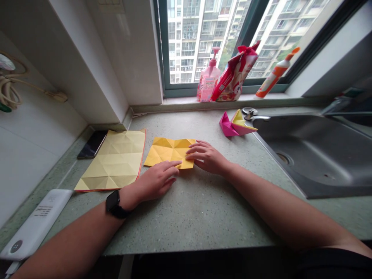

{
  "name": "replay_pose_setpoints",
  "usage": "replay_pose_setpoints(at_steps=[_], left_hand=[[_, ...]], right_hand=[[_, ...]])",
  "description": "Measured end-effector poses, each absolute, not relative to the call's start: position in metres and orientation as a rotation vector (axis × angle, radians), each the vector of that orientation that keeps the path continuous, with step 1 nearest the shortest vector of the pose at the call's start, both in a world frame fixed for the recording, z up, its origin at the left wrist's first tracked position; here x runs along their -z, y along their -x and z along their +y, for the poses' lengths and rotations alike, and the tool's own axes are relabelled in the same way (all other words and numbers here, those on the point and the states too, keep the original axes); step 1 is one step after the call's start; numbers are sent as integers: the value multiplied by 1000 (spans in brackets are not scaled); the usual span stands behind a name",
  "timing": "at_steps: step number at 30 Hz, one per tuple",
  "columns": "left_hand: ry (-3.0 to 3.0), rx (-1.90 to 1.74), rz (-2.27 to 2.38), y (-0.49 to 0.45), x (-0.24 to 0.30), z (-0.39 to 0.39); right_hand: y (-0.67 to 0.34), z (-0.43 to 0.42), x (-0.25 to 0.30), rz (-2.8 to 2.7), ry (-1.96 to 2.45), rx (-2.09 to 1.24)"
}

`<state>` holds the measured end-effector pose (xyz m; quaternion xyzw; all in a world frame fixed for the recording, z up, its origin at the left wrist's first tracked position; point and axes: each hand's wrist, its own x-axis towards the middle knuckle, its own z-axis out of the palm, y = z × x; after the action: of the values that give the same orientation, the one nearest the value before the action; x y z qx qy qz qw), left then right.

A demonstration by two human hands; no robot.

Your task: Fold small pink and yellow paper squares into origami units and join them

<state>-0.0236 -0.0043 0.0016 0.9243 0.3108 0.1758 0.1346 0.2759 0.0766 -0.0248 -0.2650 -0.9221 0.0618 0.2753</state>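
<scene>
Nearest first: a white power bank (35, 224) is lying at the left front edge of the speckled countertop (197, 217). The left hand (157, 180), with a black smartwatch (114, 204) on the wrist, is lying flat with fingers stretched out, closing on nothing. Its index fingertip is pressing the near edge of the folded orange paper (167, 149). The right hand (207, 157) is likewise spread flat and gripping nothing, its fingers resting on the paper's near right corner.

The paper is sitting mid-counter, creased into triangles, just right of a larger creased yellow sheet (114, 161) (red showing along its edge). A dark phone (93, 143) is lying at that sheet's far left corner. Farther right, a pink-and-yellow origami figure (236, 124) is standing beside the steel sink (316, 155). On the sill, a pink pump bottle (207, 79), a red printed bag (235, 73) and an orange-capped bottle (274, 75) are leaning.

Risk, as judged: only fingertips are pinning the paper, so uneven pressure could be letting it skid on the smooth counter and setting a crease crooked.
</scene>
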Motion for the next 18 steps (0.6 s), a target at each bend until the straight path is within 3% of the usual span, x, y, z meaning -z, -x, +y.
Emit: replay_pose_setpoints(at_steps=[8, 18], left_hand=[[-2661, -530, 1059, 29, 10, 5], [-2714, -482, 916, 26, 5, 4]], right_hand=[[-278, 73, 20, -2488, 560, -229], [-281, 78, 27, -2433, 748, -173]])
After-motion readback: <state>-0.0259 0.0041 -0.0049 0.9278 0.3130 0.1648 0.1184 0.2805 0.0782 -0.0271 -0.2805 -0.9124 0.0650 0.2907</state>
